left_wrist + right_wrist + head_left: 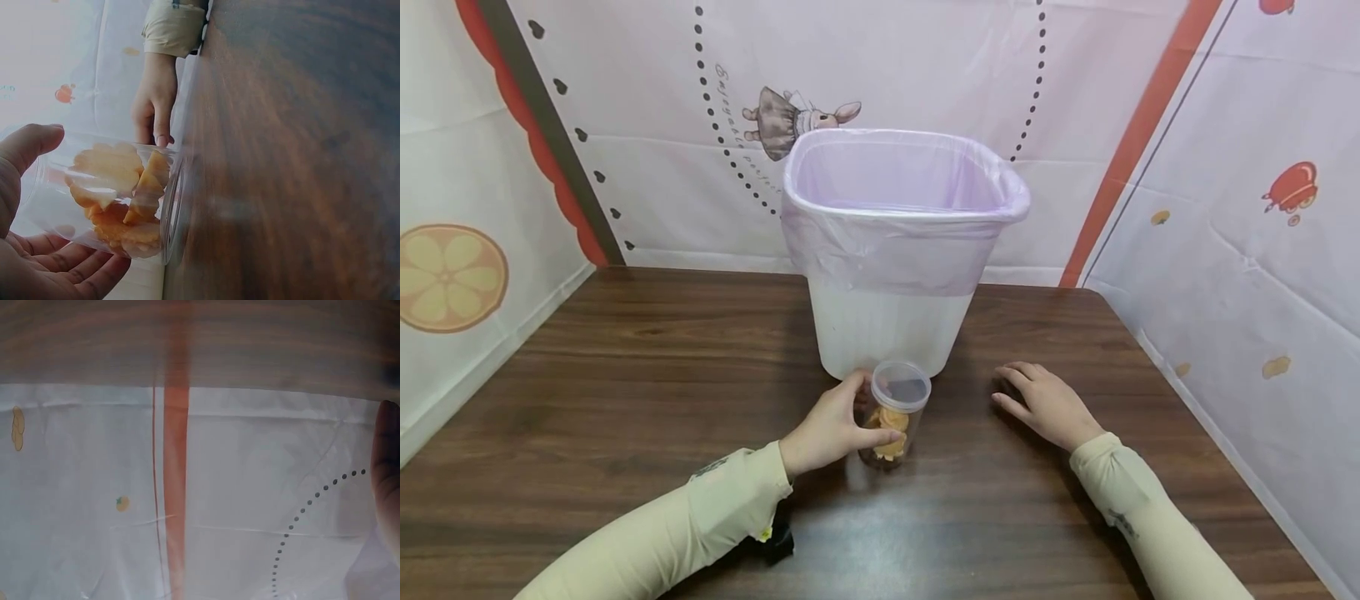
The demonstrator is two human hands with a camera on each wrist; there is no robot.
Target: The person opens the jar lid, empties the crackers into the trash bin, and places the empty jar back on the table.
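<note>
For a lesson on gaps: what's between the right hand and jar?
Bare tabletop separates the right hand from the jar, in the head view.

The worktop [647, 375] is dark brown and wood-grained, streaked from side to side, with a rounded far right corner and a pale sheen toward the near side. A white bin [891, 325] stands upright on it; the clear jar [915, 423] in front meets or nearly meets the surface.

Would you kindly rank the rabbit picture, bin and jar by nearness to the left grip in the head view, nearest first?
1. Jar: in the left grip.
2. Bin: behind the jar.
3. Rabbit picture: on the backdrop, beyond the bin.
</note>
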